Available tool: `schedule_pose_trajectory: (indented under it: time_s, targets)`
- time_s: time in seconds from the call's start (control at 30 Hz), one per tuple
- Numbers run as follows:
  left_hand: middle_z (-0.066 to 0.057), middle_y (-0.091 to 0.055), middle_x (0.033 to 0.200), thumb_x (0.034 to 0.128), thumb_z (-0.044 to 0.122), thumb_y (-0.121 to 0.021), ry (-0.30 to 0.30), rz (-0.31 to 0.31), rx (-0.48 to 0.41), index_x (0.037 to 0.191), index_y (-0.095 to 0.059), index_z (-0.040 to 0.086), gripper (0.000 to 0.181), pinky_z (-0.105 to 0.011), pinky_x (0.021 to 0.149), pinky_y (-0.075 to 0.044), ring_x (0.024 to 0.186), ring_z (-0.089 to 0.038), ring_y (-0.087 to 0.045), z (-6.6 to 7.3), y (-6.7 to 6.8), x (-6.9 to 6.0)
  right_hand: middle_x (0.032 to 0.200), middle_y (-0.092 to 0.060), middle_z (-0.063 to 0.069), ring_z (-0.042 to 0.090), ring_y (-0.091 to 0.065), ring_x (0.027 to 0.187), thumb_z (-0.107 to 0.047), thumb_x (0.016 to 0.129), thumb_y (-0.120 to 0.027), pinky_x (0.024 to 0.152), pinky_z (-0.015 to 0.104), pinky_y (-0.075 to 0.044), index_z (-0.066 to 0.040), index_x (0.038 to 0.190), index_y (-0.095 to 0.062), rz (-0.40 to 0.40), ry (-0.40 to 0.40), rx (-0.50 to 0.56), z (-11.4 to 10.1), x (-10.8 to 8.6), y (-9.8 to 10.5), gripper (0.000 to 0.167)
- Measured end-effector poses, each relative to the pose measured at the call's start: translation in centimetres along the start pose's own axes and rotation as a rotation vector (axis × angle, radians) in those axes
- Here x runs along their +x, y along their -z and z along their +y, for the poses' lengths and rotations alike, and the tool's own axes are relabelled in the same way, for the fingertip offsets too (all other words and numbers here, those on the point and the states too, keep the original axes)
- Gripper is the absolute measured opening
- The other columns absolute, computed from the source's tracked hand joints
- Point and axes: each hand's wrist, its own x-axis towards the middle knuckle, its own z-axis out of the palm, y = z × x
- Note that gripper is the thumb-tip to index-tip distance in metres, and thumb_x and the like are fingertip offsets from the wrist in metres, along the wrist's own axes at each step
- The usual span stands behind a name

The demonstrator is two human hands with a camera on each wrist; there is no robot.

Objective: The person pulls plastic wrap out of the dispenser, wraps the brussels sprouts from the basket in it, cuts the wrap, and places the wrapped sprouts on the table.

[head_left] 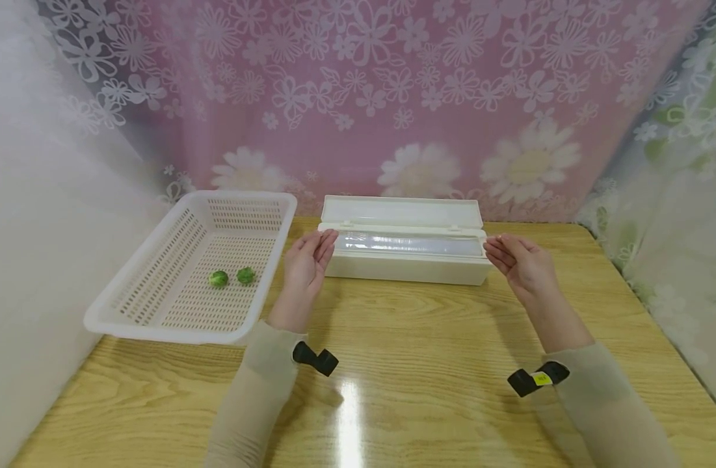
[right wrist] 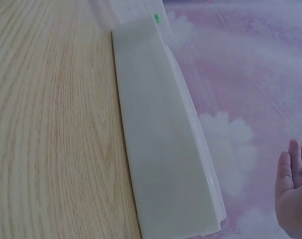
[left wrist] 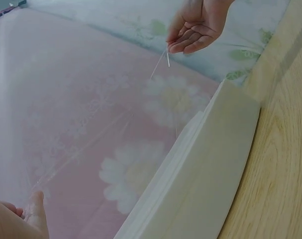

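Observation:
A white cling film dispenser box (head_left: pixel 407 269) stands at the back of the table with its lid (head_left: pixel 401 211) raised. Inside it lies a shiny roll of cling film (head_left: pixel 393 243). Above the box's left end, my left hand (head_left: pixel 305 263) pinches one corner of a clear film. My right hand (head_left: pixel 524 263), over the right end, pinches the other side between thumb and fingertips. In the left wrist view, thin creases of the cling film (left wrist: pixel 83 148) run between the two hands. The film is barely visible in the head view.
Left of the box stands a white plastic basket (head_left: pixel 176 336) holding two green Brussels sprouts, one (head_left: pixel 218 279) paler than the other (head_left: pixel 246 275). A flowered curtain (head_left: pixel 358 97) hangs behind the wooden table (head_left: pixel 410 364), with light sheets at both sides.

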Motion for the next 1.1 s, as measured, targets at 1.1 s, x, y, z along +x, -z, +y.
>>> schedule_pose_trajectory:
  time_s: [1.1]
  targets:
    - [-0.008, -0.064, 0.089, 0.0931, 0.006, -0.043, -0.013, -0.105, 0.147, 0.095, -0.045, 0.001, 0.006, -0.022, 0.078, -0.047, 0.09, -0.016, -0.061, 1.2, 1.1, -3.8, 0.086, -0.065, 0.017, 0.023, -0.063, 0.084, 0.0, 0.088, -0.05, 0.077, 0.032, -0.048, 0.006, 0.088, -0.065, -0.142, 0.001, 0.045, -0.7, -3.3, 0.3, 0.017]
